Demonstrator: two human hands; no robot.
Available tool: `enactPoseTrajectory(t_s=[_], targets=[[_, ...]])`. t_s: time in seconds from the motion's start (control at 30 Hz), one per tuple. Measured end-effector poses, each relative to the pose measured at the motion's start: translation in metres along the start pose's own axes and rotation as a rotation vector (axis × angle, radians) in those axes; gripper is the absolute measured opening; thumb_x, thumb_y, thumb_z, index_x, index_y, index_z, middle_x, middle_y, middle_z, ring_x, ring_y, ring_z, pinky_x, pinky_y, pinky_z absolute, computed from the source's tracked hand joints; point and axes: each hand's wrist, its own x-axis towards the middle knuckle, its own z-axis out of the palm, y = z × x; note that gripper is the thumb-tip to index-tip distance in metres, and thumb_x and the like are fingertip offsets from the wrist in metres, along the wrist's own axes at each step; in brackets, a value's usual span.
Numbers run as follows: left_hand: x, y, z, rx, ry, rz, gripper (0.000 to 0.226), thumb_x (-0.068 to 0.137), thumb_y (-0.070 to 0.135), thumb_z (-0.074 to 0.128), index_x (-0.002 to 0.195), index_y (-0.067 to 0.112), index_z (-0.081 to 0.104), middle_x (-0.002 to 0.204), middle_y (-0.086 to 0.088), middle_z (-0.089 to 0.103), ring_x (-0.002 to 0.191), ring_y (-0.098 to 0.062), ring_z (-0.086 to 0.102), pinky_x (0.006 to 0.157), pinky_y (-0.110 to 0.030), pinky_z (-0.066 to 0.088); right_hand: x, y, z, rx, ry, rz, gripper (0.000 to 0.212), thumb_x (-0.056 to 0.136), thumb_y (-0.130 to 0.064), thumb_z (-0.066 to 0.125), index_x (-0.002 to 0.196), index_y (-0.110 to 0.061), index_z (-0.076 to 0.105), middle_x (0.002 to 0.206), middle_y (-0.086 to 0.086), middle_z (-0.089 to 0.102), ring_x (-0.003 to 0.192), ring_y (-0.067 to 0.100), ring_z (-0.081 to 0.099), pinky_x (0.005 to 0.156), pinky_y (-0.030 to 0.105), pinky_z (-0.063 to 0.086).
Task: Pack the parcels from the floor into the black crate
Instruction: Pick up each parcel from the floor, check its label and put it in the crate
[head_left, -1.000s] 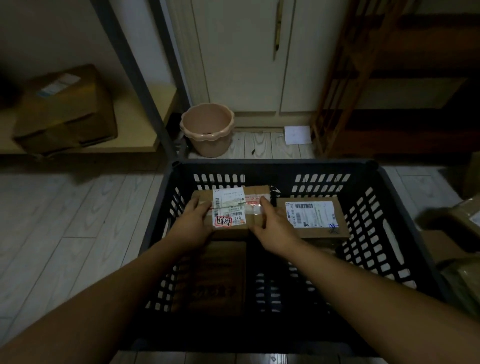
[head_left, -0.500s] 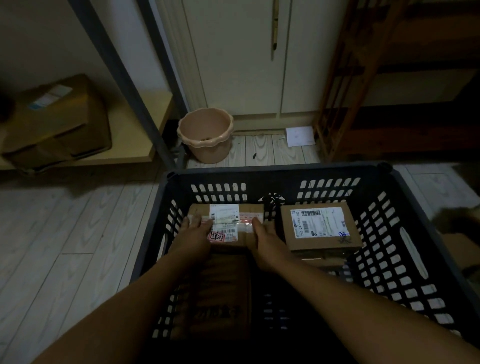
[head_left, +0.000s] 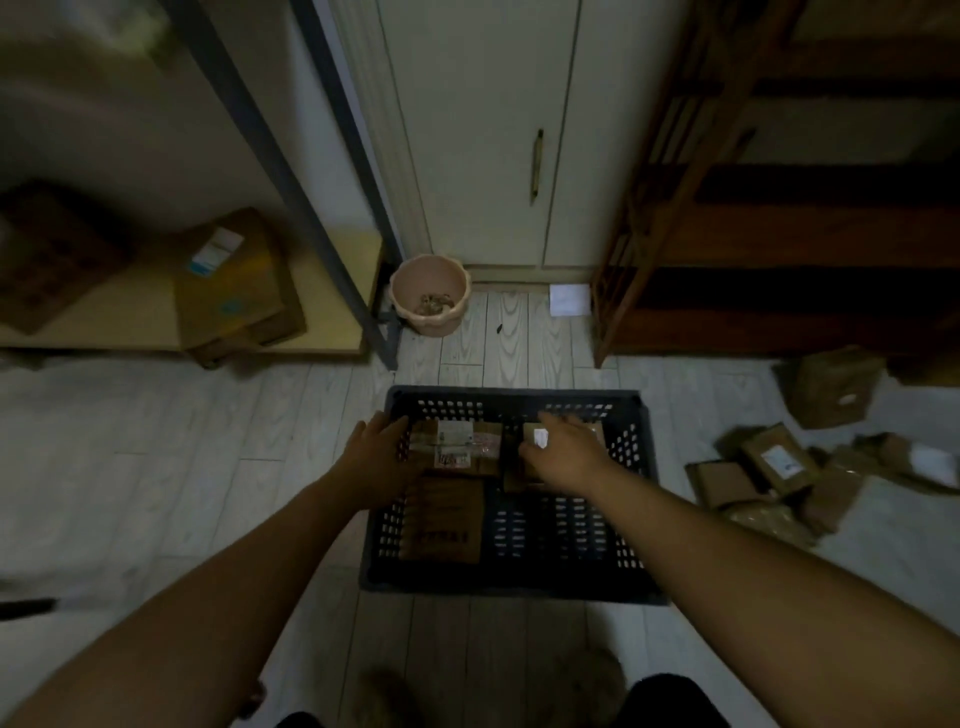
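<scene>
A: Entry: where did the black crate (head_left: 511, 584) stand?

B: On the pale plank floor, straight in front of the person. Three parcels lay inside it. A labelled parcel (head_left: 462, 446) lay at the far left, a flat brown parcel (head_left: 445, 519) just nearer than it, and a third parcel (head_left: 540, 435) at the far right.

A: Left hand (head_left: 376, 448)?

B: Over the crate's left wall, beside the labelled parcel. The fingers were stretched out and held nothing.

A: Right hand (head_left: 563, 451)?

B: Above the third parcel and covering most of it. The fingers looked extended rather than curled. The hand was blurred, so I could not tell whether it touched the cardboard.

A: Anything unpacked?

B: A loose pile of parcels (head_left: 774, 467) lay on the floor to the crate's right, well apart from both hands. A pink bucket (head_left: 430, 293) stood beyond the crate, by the cupboard doors.
</scene>
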Motion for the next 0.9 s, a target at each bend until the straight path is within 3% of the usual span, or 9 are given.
enactPoseTrajectory(t_s=[0.17,0.27,0.4,0.53,0.63,0.8,0.9], targets=[[-0.134,0.060,-0.094,-0.169,0.077,-0.004,0.071,0.093,0.035,0.052,0.150,0.019,0.013,0.158,-0.012,0.008,0.146,-0.026,0.008,0.116,-0.036,0.011,-0.120,-0.050,-0.101,-0.031,0.046,-0.065,0.050,0.093,-0.043,0.050,0.134,-0.015,0.047,0.135,0.014,0.048,0.123,0.028,0.044,0.103,0.036,0.040],[-0.189,0.077,-0.122,-0.218,0.093,-0.008,0.070,0.094,0.034,0.052,0.150,0.018,0.014,0.159,-0.009,0.007,0.146,-0.022,0.006,0.117,-0.034,0.009,-0.176,-0.069,-0.139,-0.054,0.073,-0.094,0.060,0.094,-0.043,0.049,0.144,-0.013,0.036,0.145,0.014,0.038,0.132,0.029,0.035,0.110,0.037,0.033],[-0.241,0.098,-0.140,-0.214,0.186,0.057,0.067,0.092,0.034,0.055,0.149,0.021,0.021,0.158,-0.005,0.013,0.145,-0.023,0.016,0.115,-0.034,0.018,-0.232,-0.073,-0.166,-0.068,0.174,-0.107,0.065,0.094,-0.046,0.047,0.148,-0.015,0.029,0.152,0.013,0.029,0.139,0.029,0.028,0.113,0.038,0.028],[-0.279,0.118,-0.141,-0.163,0.199,0.192,0.069,0.091,0.035,0.057,0.149,0.021,0.023,0.157,-0.004,0.017,0.141,-0.024,0.025,0.113,-0.033,0.024,-0.295,-0.060,-0.173,0.010,0.338,-0.049,0.061,0.094,-0.044,0.050,0.147,-0.018,0.034,0.150,0.010,0.033,0.136,0.027,0.033,0.111,0.040,0.032],[-0.302,0.138,-0.133,-0.145,0.188,0.311,0.074,0.085,0.039,0.062,0.148,0.022,0.027,0.154,-0.004,0.025,0.136,-0.024,0.033,0.113,-0.040,0.030,-0.350,-0.037,-0.175,0.046,0.427,-0.002,0.061,0.093,-0.045,0.051,0.146,-0.019,0.034,0.150,0.008,0.033,0.136,0.026,0.035,0.110,0.038,0.033],[-0.352,0.203,-0.108,-0.065,0.146,0.471,0.071,0.090,0.041,0.056,0.149,0.025,0.020,0.158,-0.003,0.012,0.145,-0.022,0.015,0.115,-0.034,0.015,-0.441,0.016,-0.187,0.073,0.535,0.073,0.063,0.092,-0.046,0.052,0.146,-0.019,0.033,0.151,0.006,0.031,0.132,0.026,0.040,0.098,0.034,0.040],[-0.377,0.246,-0.088,-0.067,0.091,0.555,0.071,0.091,0.040,0.055,0.150,0.027,0.017,0.159,-0.002,0.009,0.145,-0.022,0.013,0.116,-0.035,0.015,-0.481,0.052,-0.201,0.074,0.590,0.125,0.064,0.092,-0.046,0.052,0.147,-0.019,0.032,0.150,0.008,0.032,0.130,0.026,0.042,0.105,0.035,0.038]])
